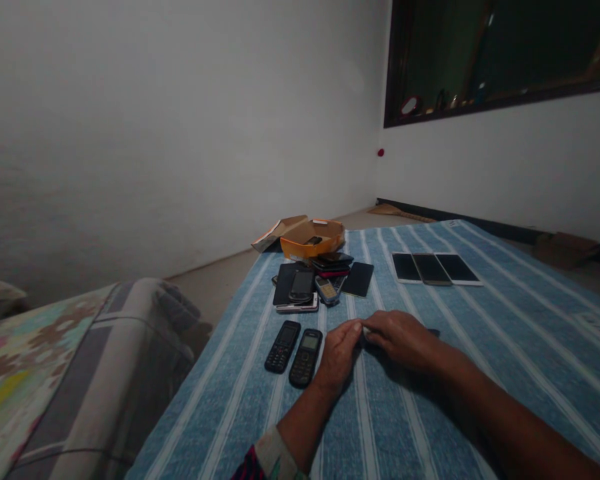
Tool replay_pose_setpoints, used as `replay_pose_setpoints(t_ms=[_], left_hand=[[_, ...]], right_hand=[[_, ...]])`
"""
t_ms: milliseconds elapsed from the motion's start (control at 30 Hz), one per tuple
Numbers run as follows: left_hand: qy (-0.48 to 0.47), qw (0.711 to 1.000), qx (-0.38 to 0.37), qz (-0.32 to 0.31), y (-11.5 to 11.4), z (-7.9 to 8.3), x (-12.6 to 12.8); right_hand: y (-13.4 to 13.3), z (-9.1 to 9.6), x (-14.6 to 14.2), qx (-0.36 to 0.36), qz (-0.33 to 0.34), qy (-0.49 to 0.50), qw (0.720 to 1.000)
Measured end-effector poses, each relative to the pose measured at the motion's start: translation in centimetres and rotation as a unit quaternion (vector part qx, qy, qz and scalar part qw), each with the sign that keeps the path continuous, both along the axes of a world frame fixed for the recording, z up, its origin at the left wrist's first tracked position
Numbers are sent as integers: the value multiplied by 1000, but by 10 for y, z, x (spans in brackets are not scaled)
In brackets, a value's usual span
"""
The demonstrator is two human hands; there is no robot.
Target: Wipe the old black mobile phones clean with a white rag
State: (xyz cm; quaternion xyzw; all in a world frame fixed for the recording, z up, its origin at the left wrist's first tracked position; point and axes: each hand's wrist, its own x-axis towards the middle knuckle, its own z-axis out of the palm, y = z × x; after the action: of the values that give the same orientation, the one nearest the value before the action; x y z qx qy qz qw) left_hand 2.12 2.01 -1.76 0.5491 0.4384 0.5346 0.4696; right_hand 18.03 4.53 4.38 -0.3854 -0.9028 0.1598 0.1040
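Note:
My left hand [339,355] rests on the blue striped cloth, just right of two black keypad phones [283,347] lying side by side. Its fingers are pressed together, and their tips meet the fingertips of my right hand [401,337]. That hand curves low over the cloth with its fingers bent down. A dark edge [434,332] shows beyond its back, belonging to something mostly hidden under the hand. What either hand grips cannot be made out.
Farther back, a pile of phones [300,285] lies before an opened orange box [305,249]. Three flat smartphones [433,269] lie in a row at right. The striped cloth [220,407] ends at left, beside a grey-covered surface [115,360].

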Motion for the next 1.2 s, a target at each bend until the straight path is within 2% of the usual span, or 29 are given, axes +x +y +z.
replay_pose_setpoints(t_ms=[333,533,667,833,1000,1100,1200], left_hand=[[27,999,-16,33,-7,8,1],[24,1000,10,-7,-4,6,2],[13,999,24,-30,-3,5,2],[7,999,20,-34,-4,4,2],[17,1000,-2,9,-7,5,2],[18,1000,-7,23,-8,7,3],[21,1000,1,8,-7,9,3]], right_hand=[[5,11,19,-57,-15,-33,998],[3,-1,10,-21,7,15,1000],[1,-8,2,11,1,8,1000],[2,0,6,-11,10,-1,1000],[4,12,14,-51,0,-29,998],[3,12,16,-56,-3,-34,998],[2,7,15,-37,-2,-21,999]])
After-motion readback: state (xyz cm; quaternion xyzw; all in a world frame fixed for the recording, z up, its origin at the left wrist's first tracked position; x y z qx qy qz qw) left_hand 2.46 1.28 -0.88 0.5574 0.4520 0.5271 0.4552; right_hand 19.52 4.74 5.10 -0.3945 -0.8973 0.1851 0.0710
